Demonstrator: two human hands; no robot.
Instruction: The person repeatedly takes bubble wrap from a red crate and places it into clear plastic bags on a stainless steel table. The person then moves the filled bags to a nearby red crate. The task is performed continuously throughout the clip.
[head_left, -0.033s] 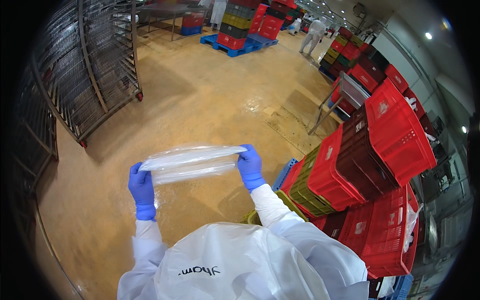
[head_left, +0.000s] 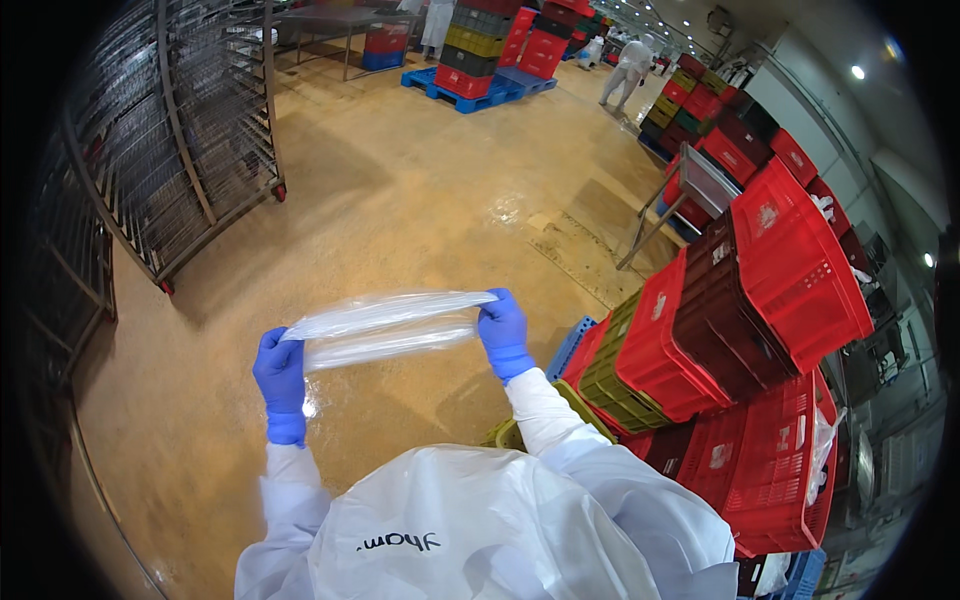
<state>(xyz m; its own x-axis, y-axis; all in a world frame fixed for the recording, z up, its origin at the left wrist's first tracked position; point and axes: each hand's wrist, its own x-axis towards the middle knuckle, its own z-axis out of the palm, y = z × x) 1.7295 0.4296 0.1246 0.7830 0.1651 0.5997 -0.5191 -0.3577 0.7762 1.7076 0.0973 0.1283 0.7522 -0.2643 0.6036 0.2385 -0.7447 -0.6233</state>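
Pinching a thin, glossy clear plastic bag [head_left: 385,325] taut, left hand [head_left: 281,378], right hand [head_left: 503,331], both blue-gloved

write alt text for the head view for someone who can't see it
Both hands, left hand and right hand in blue gloves, stretch a clear plastic bag above a yellowish floor. Stacked red crates stand at right, metal racks at left.

bag: clear plastic bag [head_left: 385,325], thin and glossy
state: pulled taut, mouth slightly parted into two layers
pose: stretched nearly level, right end a little higher
place: in the air above the floor, gripped at both ends
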